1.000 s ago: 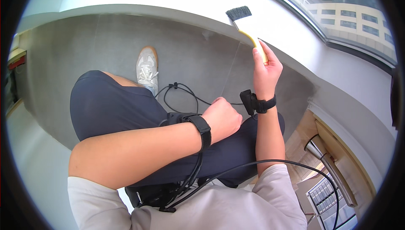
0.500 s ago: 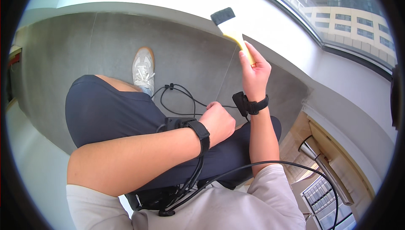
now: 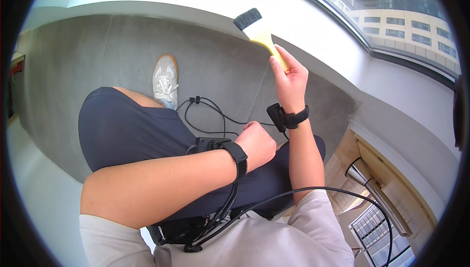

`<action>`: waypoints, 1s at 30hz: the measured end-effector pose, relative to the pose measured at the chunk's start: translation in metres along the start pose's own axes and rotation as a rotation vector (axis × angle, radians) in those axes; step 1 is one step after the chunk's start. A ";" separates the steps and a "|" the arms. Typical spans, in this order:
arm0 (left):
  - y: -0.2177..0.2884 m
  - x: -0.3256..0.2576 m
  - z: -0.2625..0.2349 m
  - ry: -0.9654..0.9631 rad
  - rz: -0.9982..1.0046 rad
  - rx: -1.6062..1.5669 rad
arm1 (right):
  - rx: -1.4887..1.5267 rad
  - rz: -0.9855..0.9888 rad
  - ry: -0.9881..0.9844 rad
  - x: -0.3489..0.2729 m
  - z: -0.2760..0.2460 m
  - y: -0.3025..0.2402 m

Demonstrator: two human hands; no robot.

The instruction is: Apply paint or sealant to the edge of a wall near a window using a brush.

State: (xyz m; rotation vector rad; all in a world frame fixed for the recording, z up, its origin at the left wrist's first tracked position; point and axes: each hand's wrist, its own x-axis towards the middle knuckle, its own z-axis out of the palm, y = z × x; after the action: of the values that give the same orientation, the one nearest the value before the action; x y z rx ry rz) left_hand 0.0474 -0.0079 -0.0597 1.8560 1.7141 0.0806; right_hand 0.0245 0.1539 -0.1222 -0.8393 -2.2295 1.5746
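Note:
A flat paintbrush (image 3: 263,39) with dark bristles, a pale band and a yellow handle is in my right hand (image 3: 293,83). The fingers and thumb close round the lower end of the handle. The bristles point up and to the left, in front of the white wall below the window; I cannot tell whether they touch it. My left hand (image 3: 258,144) is curled into a fist over my lap, nearest my right thigh. Nothing shows sticking out of it.
Black straps with small boxes circle both wrists. A thin black cable (image 3: 210,131) loops over the grey floor (image 3: 68,71) near my shoe (image 3: 165,78). The window (image 3: 377,12) is at the upper right, a wooden frame with a metal tube (image 3: 387,213) at the lower right.
My right hand has shifted slightly left with the paintbrush, and the brush has turned so more of its broad face shows. My left hand stays curled in nearly the same place.

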 end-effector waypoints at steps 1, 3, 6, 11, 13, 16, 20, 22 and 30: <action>0.000 -0.001 0.000 -0.014 0.013 -0.008 | -0.036 0.031 -0.045 0.001 0.001 0.000; 0.001 -0.001 0.001 0.004 -0.009 0.005 | 0.038 0.007 0.031 0.004 0.002 0.001; 0.002 -0.002 0.002 0.001 -0.008 0.010 | 0.028 0.011 0.026 0.008 0.002 0.003; 0.001 -0.002 0.002 -0.021 0.000 0.016 | 0.015 0.013 0.100 0.011 -0.003 0.004; 0.002 0.000 0.001 -0.038 0.007 -0.009 | -0.004 -0.009 0.012 0.013 -0.005 0.003; 0.002 0.002 0.001 -0.046 0.010 -0.015 | -0.038 -0.071 -0.074 0.016 -0.006 0.002; 0.001 -0.001 0.002 -0.030 -0.010 0.016 | -0.002 0.008 -0.011 0.018 -0.006 0.000; -0.001 -0.002 0.002 -0.049 0.001 0.003 | -0.045 -0.011 -0.062 0.018 -0.005 -0.001; 0.000 -0.002 0.002 0.006 -0.016 0.014 | -0.048 0.047 -0.007 0.017 -0.011 0.001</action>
State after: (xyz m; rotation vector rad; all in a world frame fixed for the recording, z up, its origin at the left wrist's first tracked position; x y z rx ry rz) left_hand 0.0477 -0.0102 -0.0611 1.8543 1.7373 0.0681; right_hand 0.0171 0.1724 -0.1207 -0.9074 -2.2768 1.5530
